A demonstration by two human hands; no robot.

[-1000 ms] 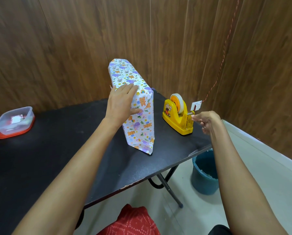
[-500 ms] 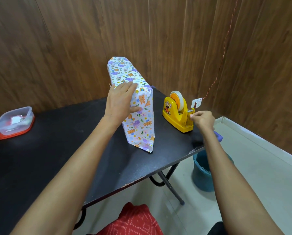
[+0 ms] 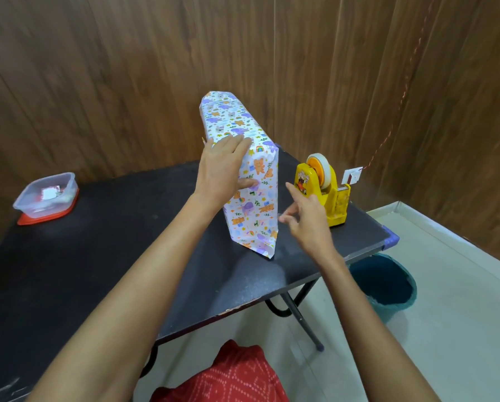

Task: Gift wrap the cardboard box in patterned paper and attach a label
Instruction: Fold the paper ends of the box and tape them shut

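Right hand (image 3: 309, 221) just left of yellow tape holder (image 3: 331, 201), fingers loose; holding something? cannot tell. Left hand (image 3: 222, 169) flat on wrapped box (image 3: 257, 210), fingers straight. Box stands tall, left of tape holder. Likely light, tippy; paper (image 3: 231, 117) thin, slippery. Press flat sides.

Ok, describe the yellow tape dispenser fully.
The yellow plastic tape dispenser stands upright on the black table near its right edge, apart from the patterned wrapped box. It carries a tape roll on an orange hub, a cartoon sticker on its side, cutter facing right. The right hand overlaps its base; contact unclear.
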